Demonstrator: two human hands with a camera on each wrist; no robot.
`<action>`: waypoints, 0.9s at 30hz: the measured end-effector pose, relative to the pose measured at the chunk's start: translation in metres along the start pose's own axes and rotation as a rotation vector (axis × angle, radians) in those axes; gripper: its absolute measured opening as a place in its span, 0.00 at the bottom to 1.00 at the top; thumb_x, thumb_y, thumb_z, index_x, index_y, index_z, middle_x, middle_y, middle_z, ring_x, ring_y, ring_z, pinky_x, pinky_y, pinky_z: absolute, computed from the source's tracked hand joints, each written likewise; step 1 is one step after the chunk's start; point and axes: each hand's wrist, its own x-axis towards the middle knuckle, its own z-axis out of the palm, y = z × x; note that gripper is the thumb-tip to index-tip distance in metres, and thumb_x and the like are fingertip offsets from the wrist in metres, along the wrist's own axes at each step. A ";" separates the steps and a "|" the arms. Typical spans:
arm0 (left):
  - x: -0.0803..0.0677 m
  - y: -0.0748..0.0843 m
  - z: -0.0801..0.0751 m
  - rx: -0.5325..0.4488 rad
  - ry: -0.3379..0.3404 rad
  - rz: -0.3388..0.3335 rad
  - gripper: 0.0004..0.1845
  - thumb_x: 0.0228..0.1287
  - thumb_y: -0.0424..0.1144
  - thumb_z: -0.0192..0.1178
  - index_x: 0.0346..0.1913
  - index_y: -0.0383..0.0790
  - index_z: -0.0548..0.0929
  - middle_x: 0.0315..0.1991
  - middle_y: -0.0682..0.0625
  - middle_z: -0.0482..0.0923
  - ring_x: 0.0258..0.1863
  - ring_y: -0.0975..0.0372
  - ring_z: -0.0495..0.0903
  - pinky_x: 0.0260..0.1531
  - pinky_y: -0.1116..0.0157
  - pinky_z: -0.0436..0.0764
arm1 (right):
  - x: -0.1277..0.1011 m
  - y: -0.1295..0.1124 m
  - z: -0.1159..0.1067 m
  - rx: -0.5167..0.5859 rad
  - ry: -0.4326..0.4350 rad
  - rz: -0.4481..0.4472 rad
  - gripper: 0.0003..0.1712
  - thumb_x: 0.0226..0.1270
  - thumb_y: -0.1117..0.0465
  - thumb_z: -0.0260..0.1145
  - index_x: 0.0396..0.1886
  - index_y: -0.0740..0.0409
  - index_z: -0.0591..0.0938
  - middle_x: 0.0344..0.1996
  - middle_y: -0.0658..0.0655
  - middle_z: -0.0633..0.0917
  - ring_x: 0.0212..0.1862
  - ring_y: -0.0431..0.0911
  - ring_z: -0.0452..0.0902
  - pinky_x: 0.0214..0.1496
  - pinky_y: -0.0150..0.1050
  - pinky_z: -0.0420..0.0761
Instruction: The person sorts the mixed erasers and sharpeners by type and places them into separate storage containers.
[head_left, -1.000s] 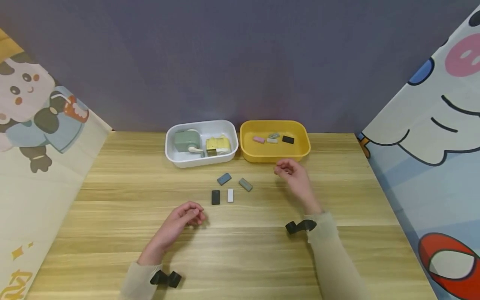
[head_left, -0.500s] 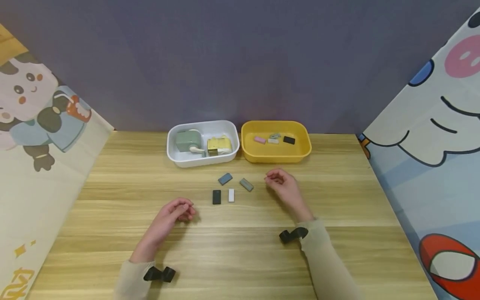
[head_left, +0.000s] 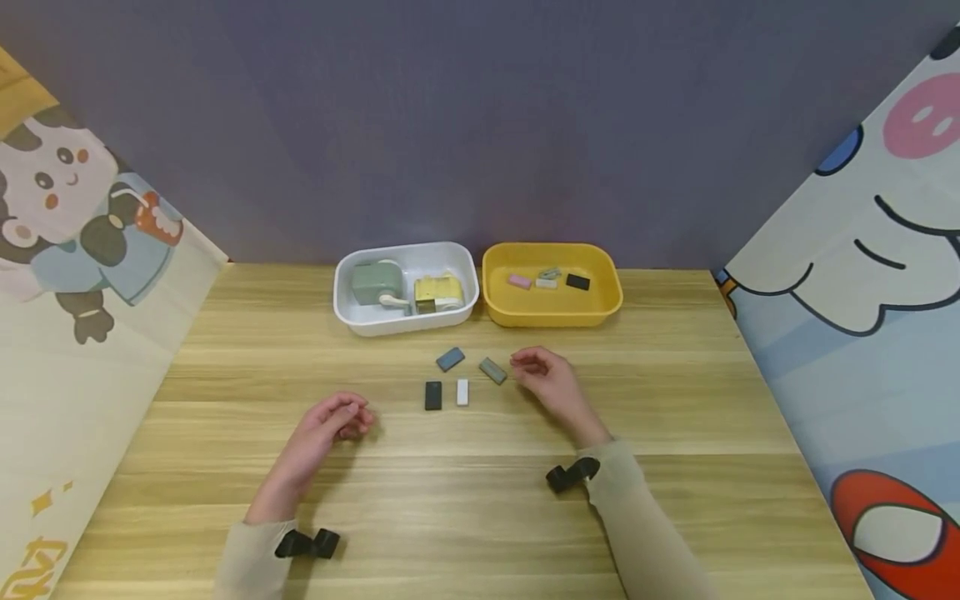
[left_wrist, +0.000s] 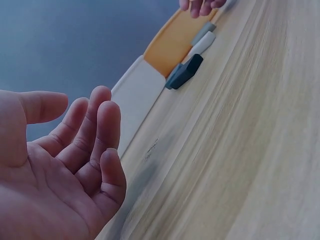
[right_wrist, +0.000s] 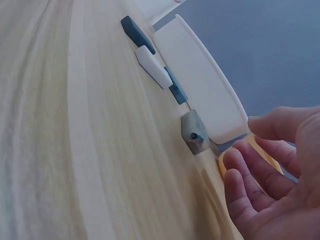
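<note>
Four-sided small blocks lie on the wooden table. My right hand (head_left: 549, 379), fingers loosely bent and holding nothing, is just right of a grey-green block (head_left: 492, 370); a small gap shows between them. In the right wrist view this grey-green block (right_wrist: 195, 132) has a dark round spot on its end. Left of it lie a blue-grey block (head_left: 451, 359), a white block (head_left: 462, 392) and a black block (head_left: 432, 395). My left hand (head_left: 324, 429) hovers left of the black block, palm inward. In the left wrist view its relaxed fingers (left_wrist: 109, 125) hold nothing.
Behind the blocks stands a white tray (head_left: 405, 327) with a green toy and a yellow toy. Beside it a yellow tray (head_left: 551, 318) holds pink, whitish, grey-green and black small pieces. A dark wall rises at the back, with cartoon-printed panels at both sides.
My right hand has moved left and toward me, from the yellow tray's front edge to beside the grey-green block. My left hand has drawn back to the left. The blocks stay in place.
</note>
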 end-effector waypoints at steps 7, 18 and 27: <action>-0.001 -0.002 -0.002 0.004 0.007 -0.013 0.22 0.80 0.41 0.48 0.56 0.19 0.71 0.42 0.45 0.83 0.40 0.60 0.82 0.45 0.63 0.80 | 0.009 0.000 0.005 -0.072 -0.087 -0.050 0.21 0.60 0.78 0.64 0.53 0.62 0.82 0.48 0.58 0.86 0.50 0.51 0.81 0.54 0.45 0.80; -0.005 -0.005 -0.007 0.007 0.044 -0.014 0.22 0.80 0.41 0.48 0.56 0.19 0.70 0.42 0.46 0.83 0.40 0.60 0.82 0.45 0.64 0.81 | 0.020 0.004 0.009 -0.194 -0.250 -0.023 0.33 0.60 0.82 0.58 0.60 0.51 0.82 0.54 0.52 0.83 0.56 0.47 0.77 0.56 0.46 0.77; -0.005 -0.005 -0.014 0.022 0.081 -0.030 0.22 0.80 0.42 0.48 0.57 0.20 0.70 0.42 0.49 0.84 0.39 0.61 0.82 0.42 0.65 0.79 | 0.022 0.000 0.011 -0.202 -0.266 -0.027 0.29 0.60 0.77 0.67 0.60 0.53 0.82 0.53 0.54 0.83 0.51 0.48 0.76 0.48 0.40 0.77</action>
